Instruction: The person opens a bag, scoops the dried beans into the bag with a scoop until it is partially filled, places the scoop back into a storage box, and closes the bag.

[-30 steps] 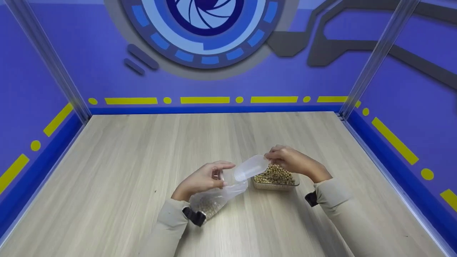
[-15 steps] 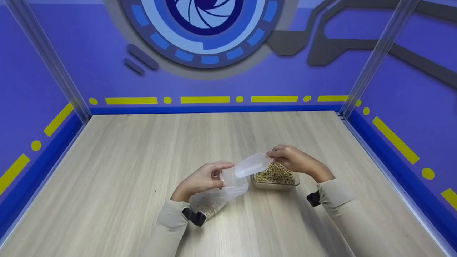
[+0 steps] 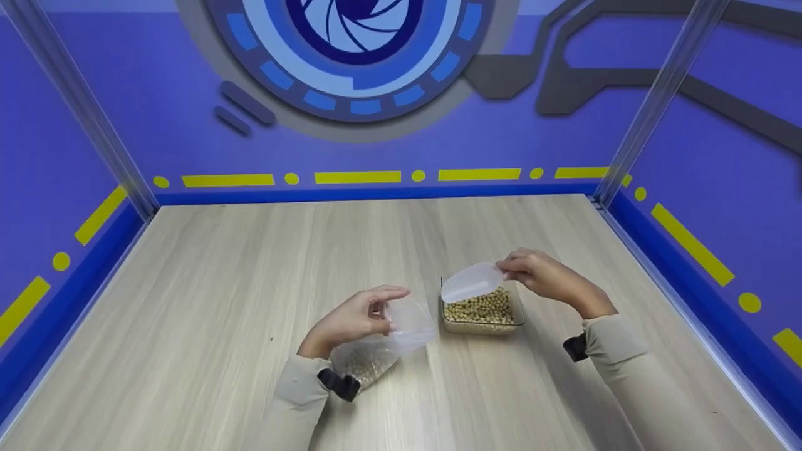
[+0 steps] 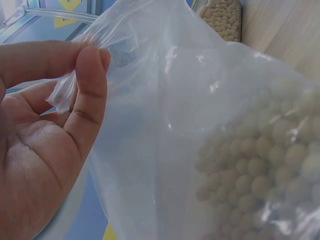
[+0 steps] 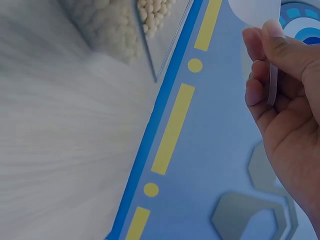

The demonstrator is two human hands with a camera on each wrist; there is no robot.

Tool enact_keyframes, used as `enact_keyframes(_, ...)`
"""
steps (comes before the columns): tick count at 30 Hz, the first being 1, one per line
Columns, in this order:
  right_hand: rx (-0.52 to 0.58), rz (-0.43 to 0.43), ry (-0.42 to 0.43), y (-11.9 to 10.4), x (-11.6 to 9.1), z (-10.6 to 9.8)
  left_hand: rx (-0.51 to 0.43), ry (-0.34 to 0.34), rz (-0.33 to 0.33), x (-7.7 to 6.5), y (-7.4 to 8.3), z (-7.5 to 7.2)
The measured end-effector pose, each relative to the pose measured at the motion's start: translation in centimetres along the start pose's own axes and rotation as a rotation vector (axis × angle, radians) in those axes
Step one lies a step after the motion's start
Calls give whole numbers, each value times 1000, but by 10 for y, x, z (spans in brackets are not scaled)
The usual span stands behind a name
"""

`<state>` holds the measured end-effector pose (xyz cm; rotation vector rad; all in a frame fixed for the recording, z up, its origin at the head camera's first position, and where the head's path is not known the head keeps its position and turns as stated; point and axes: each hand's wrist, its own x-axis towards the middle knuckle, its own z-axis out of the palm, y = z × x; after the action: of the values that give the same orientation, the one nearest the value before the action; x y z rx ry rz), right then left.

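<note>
My left hand (image 3: 352,317) pinches the upper edge of a clear plastic bag (image 3: 410,326) between thumb and fingers. Soybeans (image 4: 260,170) fill the bag's lower part, which leans on the table by my left wrist. The bag's mouth gapes toward the right. My right hand (image 3: 548,279) grips a translucent white scoop (image 3: 471,283) by its handle, the fingers curled round it in the right wrist view. The scoop's bowl hangs over the left back part of a clear rectangular container (image 3: 482,330) of soybeans (image 3: 485,310).
The wooden table (image 3: 250,275) bears the bag and the container. Blue panels with yellow marks (image 3: 479,175) enclose its back and sides, with metal posts (image 3: 658,106) at the corners. Black straps (image 3: 575,346) sit on both wrists.
My right hand has drawn the scoop to the right, from the bag's mouth to above the container. My left hand stays in place, holding the bag.
</note>
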<state>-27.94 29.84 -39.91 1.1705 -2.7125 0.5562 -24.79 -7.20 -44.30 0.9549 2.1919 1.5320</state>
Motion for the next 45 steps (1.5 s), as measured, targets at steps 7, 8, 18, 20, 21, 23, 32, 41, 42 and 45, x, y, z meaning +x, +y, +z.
enact_keyframes(7,-31,1,42,10,-13,-8,-4,5,0,0,-2,-1)
enact_keyframes(8,-36,6,45,12,-14,-10,-5,5,-1,0,-2,-1)
enact_keyframes(18,-77,53,40,16,-25,-24,-15,5,-15,-1,-2,0)
enact_keyframes(20,-105,45,34,15,-26,-27,-18,3,-15,-1,-2,-1)
enact_keyframes(21,-121,46,28,15,-27,-28,-18,3,-14,-1,-3,-1)
enact_keyframes(23,-152,51,13,15,-28,-30,-21,1,-12,-1,-3,-1)
enact_keyframes(32,-222,70,-35,11,-29,-39,-32,-5,-17,-1,-2,-2)
enact_keyframes(41,-241,65,-106,4,-27,-48,-28,-8,-14,-2,-2,-3)
enact_keyframes(42,-249,59,-114,4,-26,-48,-26,-7,-14,-2,-2,-3)
enact_keyframes(45,-276,63,-138,1,-25,-50,-27,-7,-13,-2,-1,-3)
